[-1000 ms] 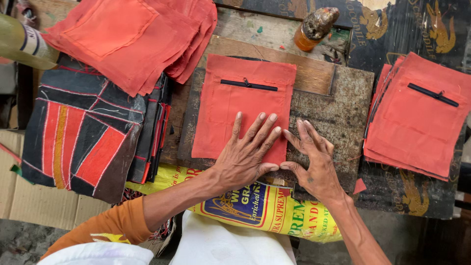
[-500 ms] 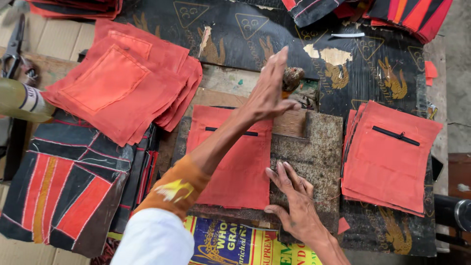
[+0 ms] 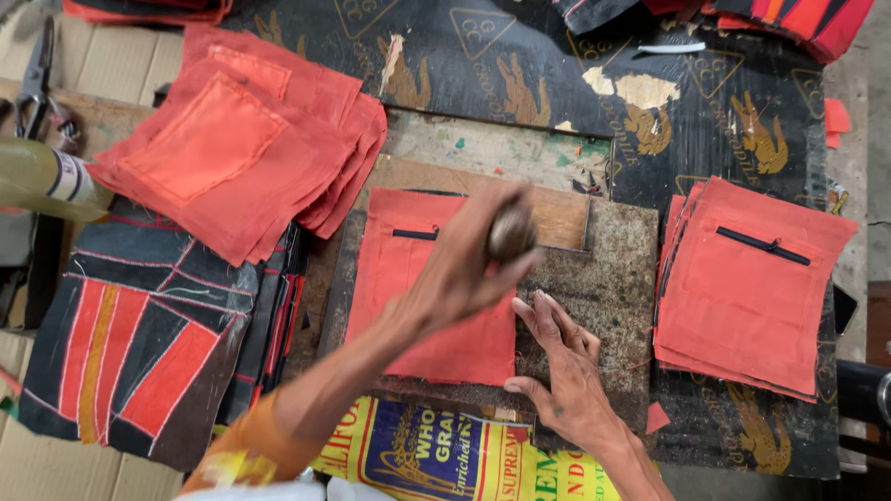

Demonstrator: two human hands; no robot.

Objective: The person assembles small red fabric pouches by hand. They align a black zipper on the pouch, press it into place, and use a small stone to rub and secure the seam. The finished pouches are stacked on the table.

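Left hand (image 3: 464,269): it is wrapping its fingers tight around a small round brown tool (image 3: 510,232), holding it over the top right corner of the red cloth piece (image 3: 432,311).
Right hand (image 3: 561,371): it is lying flat with fingers spread, pressing the cloth's right edge onto the rough board (image 3: 603,297).
Red cloth piece: it is sitting in the middle of the frame, on the counter (image 3: 520,74).
Right side: a pile of red zipper pieces (image 3: 742,288) is resting.
Upper left: more red squares (image 3: 232,158) are lying stacked.

A black patterned sheet (image 3: 520,65) covers the bench, torn in pale patches toward twelve o'clock. Flattened cardboard (image 3: 93,56) lies at ten o'clock. Grey floor (image 3: 868,111) shows at three o'clock under even daylight.
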